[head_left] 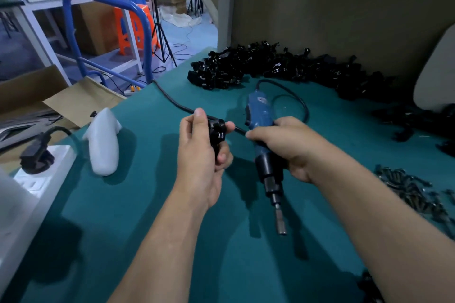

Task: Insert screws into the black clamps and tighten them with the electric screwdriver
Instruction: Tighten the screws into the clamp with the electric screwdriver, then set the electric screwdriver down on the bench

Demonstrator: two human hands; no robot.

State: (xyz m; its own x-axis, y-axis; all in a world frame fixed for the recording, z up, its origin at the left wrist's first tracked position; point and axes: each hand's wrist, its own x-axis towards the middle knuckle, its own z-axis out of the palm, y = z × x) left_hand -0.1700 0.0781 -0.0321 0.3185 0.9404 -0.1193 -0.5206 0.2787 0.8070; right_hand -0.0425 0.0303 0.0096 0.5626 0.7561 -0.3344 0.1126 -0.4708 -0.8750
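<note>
My left hand (200, 152) grips a small black clamp (217, 131) above the green table, thumb and fingers curled round it. My right hand (289, 145) holds the blue electric screwdriver (261, 118) by its body, just right of the clamp. The tool's black chuck and metal bit (280, 220) point down toward me, away from the clamp. Its black cable (177, 103) loops behind and runs off the table's left edge. A large heap of black clamps (258, 66) lies along the back wall. A pile of dark screws (413, 192) lies at the right.
A white handheld controller (103, 142) lies on the green table (147, 204) at the left. A white power strip with a black plug (37, 155) sits at the left edge. More clamps (418, 118) spread at the right. A blue rail and cardboard boxes stand beyond the table.
</note>
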